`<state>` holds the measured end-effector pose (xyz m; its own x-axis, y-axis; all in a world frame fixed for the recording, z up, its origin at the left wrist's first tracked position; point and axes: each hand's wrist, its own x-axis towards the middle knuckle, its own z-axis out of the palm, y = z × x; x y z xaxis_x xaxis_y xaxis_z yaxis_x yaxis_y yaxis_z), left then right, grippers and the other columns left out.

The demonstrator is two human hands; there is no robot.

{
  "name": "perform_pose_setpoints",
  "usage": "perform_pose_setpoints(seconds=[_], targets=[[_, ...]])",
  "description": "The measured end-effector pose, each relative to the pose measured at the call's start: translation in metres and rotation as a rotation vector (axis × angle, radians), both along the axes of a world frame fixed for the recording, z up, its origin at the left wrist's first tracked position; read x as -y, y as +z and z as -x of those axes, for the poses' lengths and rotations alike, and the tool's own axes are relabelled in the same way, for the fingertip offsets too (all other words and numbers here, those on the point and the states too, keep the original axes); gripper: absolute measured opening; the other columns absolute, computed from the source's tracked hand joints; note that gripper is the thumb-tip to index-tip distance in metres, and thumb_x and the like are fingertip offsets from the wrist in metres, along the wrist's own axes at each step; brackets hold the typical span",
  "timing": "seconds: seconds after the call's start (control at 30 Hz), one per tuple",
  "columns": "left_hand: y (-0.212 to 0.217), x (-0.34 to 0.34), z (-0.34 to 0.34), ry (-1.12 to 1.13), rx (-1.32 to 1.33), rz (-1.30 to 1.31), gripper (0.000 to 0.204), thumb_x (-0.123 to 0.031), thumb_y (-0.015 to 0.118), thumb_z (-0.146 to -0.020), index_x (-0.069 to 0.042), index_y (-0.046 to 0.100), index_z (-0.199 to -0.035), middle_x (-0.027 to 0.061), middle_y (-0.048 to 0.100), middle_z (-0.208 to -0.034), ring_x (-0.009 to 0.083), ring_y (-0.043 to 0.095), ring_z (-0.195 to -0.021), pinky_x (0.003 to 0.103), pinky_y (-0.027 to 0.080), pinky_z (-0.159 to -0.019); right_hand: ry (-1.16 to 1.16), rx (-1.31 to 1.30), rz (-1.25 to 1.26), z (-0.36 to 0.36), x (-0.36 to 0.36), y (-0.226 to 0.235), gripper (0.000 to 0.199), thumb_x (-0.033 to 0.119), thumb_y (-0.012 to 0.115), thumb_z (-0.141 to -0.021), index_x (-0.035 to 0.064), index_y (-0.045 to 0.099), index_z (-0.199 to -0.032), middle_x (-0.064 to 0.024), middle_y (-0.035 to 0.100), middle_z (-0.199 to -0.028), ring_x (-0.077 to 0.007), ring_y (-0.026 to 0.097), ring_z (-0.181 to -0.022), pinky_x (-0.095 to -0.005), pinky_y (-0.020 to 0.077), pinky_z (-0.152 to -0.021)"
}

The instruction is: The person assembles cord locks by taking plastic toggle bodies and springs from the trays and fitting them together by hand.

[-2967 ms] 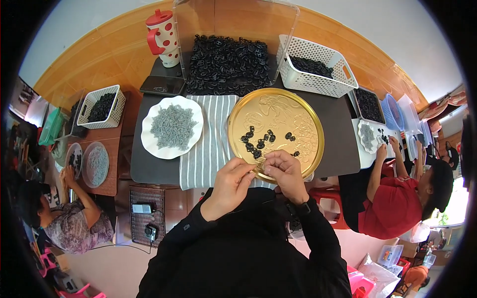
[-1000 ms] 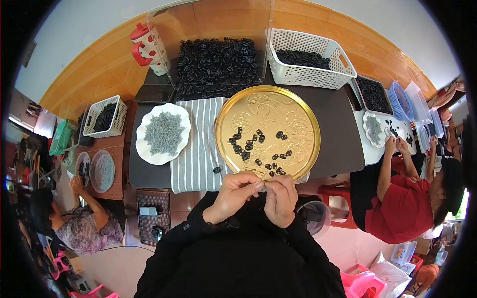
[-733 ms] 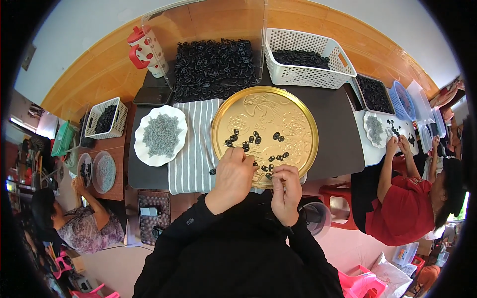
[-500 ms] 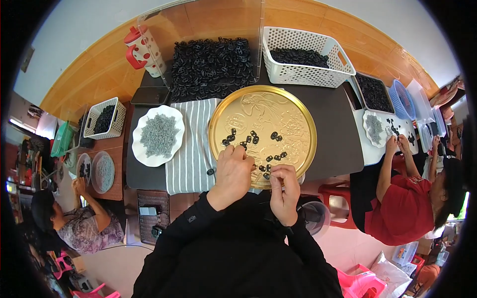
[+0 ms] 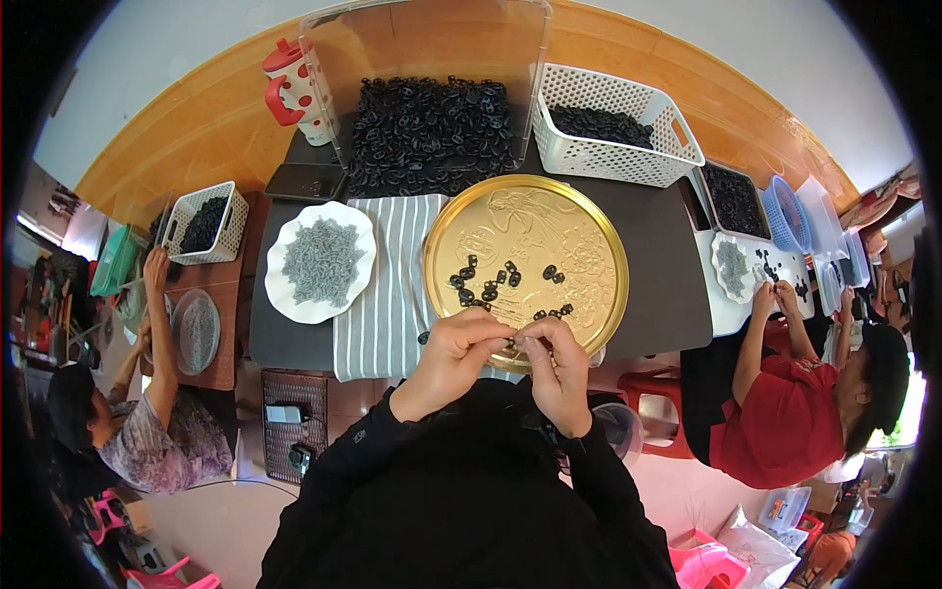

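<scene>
My left hand (image 5: 444, 363) and my right hand (image 5: 557, 371) meet fingertip to fingertip over the near rim of a round gold tray (image 5: 594, 294). Both are closed in a pinch. A small black plastic piece (image 5: 510, 345) shows at the right fingertips; whatever the left fingers hold is too small and covered to make out. Several small black plastic pieces (image 5: 488, 293) lie in clusters on the tray just beyond my hands. To the left, a white wavy-edged plate (image 5: 279, 294) carries a heap of small grey pieces (image 5: 324, 261).
A striped cloth (image 5: 378, 346) lies partly under the tray. Behind stand a clear bin (image 5: 538, 88) of black pieces, a white basket (image 5: 599, 162) and a dotted tumbler (image 5: 294, 88). People work at side tables: one at left (image 5: 162, 437), one in red at right (image 5: 785, 417).
My hands have come together at the tray's near rim; the left moved off the black pieces. The person at left has reached an arm toward the basket. The view has shifted slightly.
</scene>
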<state>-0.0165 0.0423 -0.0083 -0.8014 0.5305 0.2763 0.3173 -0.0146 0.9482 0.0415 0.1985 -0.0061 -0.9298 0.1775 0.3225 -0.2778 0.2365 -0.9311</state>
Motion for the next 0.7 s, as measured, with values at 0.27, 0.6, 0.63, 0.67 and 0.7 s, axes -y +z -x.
perform_pose_setpoints(seconds=[0.27, 0.6, 0.63, 0.67, 0.7], targets=[[0.003, 0.017, -0.006, -0.011, 0.181, -0.079, 0.024, 0.011, 0.055, -0.085, 0.005, 0.064, -0.106, 0.0074, 0.06, -0.089, 0.0108, 0.057, -0.075, 0.022, 0.046, -0.064, 0.009, -0.013, -0.161, 0.002, 0.018, 0.001, 0.005, -0.004, 0.054, -0.086, -0.0004, 0.052, -0.088, -0.0119, 0.053, -0.076, -0.0244, 0.054, -0.065, -0.0303, 0.0426, -0.06], [-0.002, 0.029, -0.01, -0.04, 0.305, -0.161, 0.029, 0.011, 0.054, -0.086, 0.005, 0.059, -0.113, 0.0082, 0.059, -0.098, 0.0118, 0.059, -0.089, 0.023, 0.048, -0.076, 0.081, 0.035, -0.27, 0.003, 0.021, 0.011, 0.006, -0.007, 0.053, -0.085, -0.001, 0.053, -0.087, -0.0106, 0.056, -0.078, -0.0201, 0.057, -0.069, -0.0277, 0.0439, -0.063], [-0.003, 0.03, -0.01, -0.042, 0.3, -0.151, 0.029, 0.011, 0.054, -0.086, 0.004, 0.059, -0.113, 0.0082, 0.059, -0.098, 0.0116, 0.059, -0.089, 0.023, 0.048, -0.076, 0.082, 0.035, -0.271, 0.003, 0.022, 0.012, 0.006, -0.007, 0.053, -0.085, -0.001, 0.053, -0.087, -0.0106, 0.056, -0.078, -0.0201, 0.057, -0.069, -0.0277, 0.0439, -0.063], [-0.003, 0.031, -0.01, -0.041, 0.3, -0.152, 0.029, 0.011, 0.054, -0.086, 0.004, 0.059, -0.113, 0.0082, 0.059, -0.098, 0.0116, 0.059, -0.089, 0.023, 0.048, -0.076, 0.1, 0.035, -0.296, 0.003, 0.022, 0.013, 0.006, -0.007, 0.053, -0.085, -0.0007, 0.053, -0.086, -0.0111, 0.056, -0.077, -0.0212, 0.057, -0.068, -0.0285, 0.0436, -0.062], [-0.004, 0.032, -0.01, -0.036, 0.289, -0.135, 0.028, 0.011, 0.054, -0.085, 0.004, 0.059, -0.112, 0.0084, 0.059, -0.098, 0.0115, 0.059, -0.088, 0.023, 0.048, -0.075, 0.118, 0.036, -0.321, 0.003, 0.022, 0.014, 0.006, -0.006, 0.053, -0.085, -0.0003, 0.052, -0.085, -0.0116, 0.055, -0.076, -0.0222, 0.057, -0.067, -0.0293, 0.0433, -0.061]])
